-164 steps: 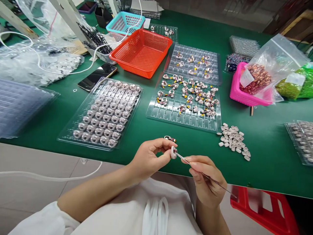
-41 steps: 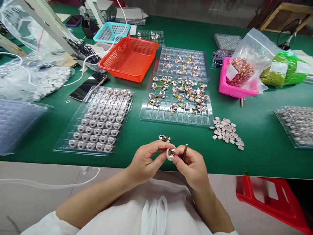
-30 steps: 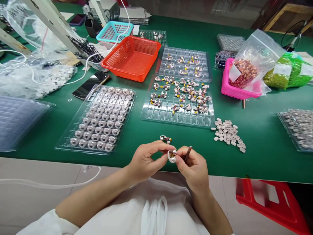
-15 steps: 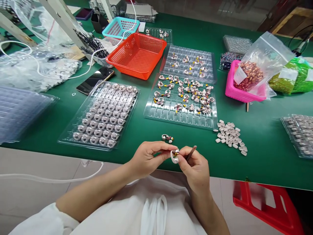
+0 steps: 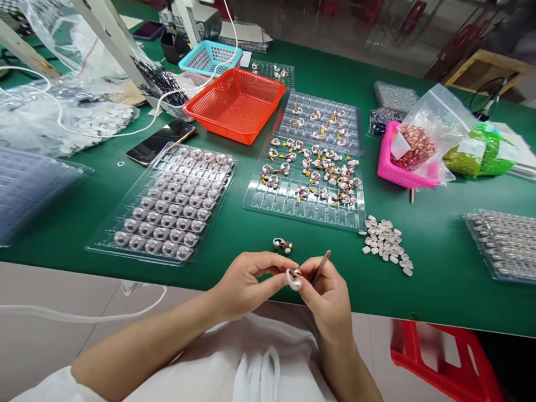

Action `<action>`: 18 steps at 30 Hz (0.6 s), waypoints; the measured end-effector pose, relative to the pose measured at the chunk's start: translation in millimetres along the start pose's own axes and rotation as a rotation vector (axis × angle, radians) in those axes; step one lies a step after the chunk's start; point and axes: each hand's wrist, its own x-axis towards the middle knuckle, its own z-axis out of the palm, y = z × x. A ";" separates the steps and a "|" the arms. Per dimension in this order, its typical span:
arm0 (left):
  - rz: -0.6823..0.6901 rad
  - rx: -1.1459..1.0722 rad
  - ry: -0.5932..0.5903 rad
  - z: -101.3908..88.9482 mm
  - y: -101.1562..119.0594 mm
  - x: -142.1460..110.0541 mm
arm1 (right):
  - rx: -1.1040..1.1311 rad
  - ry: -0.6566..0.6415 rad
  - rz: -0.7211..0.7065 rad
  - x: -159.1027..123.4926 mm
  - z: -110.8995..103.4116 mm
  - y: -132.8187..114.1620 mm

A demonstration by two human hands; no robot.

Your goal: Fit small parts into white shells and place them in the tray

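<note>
Over the table's front edge, my left hand (image 5: 249,283) pinches a small white curved earphone part (image 5: 294,280) between thumb and fingertips. My right hand (image 5: 329,298) is closed too, its thumb and fingertip touching the other side of that earphone. A thin brown metal tool, apparently tweezers (image 5: 321,267), sticks up out of the right hand's grip; its tip is hidden. Just beyond my hands lies another earphone with wires and a yellow piece (image 5: 283,245). To the right, a pile of small white caps (image 5: 385,241) is spread on the green table (image 5: 435,262).
A clear tray (image 5: 262,202) of wired earphones lies ahead, with another tray (image 5: 355,117) behind. Left is a tray of round shells (image 5: 157,223), near a phone (image 5: 161,140). Beyond are a red basket (image 5: 234,106) and a pink basket (image 5: 391,159). A red stool (image 5: 452,357) stands lower right.
The view has shifted slightly, so most things appear a bit lower and further left. Both hands keep hold of the same earphone, which looks slightly turned.
</note>
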 end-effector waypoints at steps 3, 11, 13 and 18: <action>-0.041 0.027 -0.032 -1.3 5.0 0.8 | -0.035 -0.084 -0.005 1.3 -2.6 -3.4; 0.062 0.233 -0.063 -6.4 13.1 1.7 | -0.156 -0.195 -0.003 4.1 -10.5 -12.6; 0.111 0.255 -0.082 -5.9 13.5 1.9 | -0.163 -0.175 -0.039 4.2 -8.8 -11.9; 0.036 0.173 -0.040 -1.2 7.7 0.1 | -0.109 -0.091 -0.113 3.2 -2.4 -2.3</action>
